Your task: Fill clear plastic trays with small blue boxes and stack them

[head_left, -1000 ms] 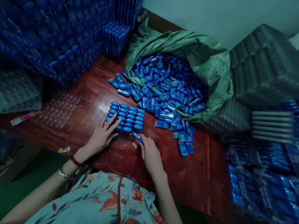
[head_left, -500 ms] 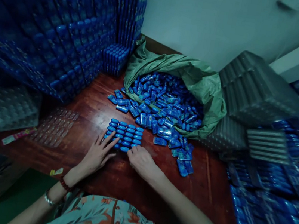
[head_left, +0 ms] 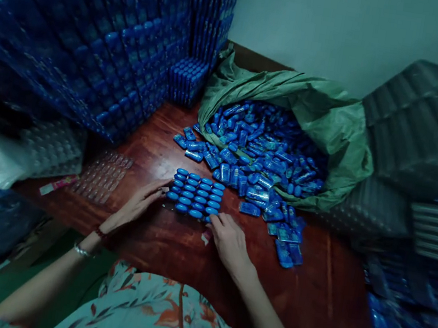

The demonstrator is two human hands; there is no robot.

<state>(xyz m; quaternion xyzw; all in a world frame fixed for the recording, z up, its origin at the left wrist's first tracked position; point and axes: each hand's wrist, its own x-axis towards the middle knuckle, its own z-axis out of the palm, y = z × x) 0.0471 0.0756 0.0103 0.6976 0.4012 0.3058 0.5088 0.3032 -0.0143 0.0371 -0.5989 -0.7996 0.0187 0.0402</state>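
Observation:
A clear blister tray filled with rows of blue oval pieces (head_left: 196, 194) lies on the red-brown wooden table (head_left: 171, 256). My left hand (head_left: 138, 204) has its fingertips on the tray's left edge. My right hand (head_left: 229, 239) touches the tray's near right corner, fingers bent. Whether either hand truly grips the tray I cannot tell. Behind the tray, a green sack (head_left: 325, 125) lies open on its side, and a heap of loose blue pieces (head_left: 257, 159) spills from it onto the table.
Tall stacks of filled blue trays (head_left: 98, 34) wall in the left side. An empty clear tray (head_left: 103, 176) lies left of my hands, with bagged empty trays (head_left: 17, 149) beyond it. Grey tray stacks (head_left: 418, 134) and blue packs (head_left: 412, 311) crowd the right.
My left hand slid from lying on top of the tray's near rows to its left edge. My right hand went from the table in front to the tray's right corner. The view shifted.

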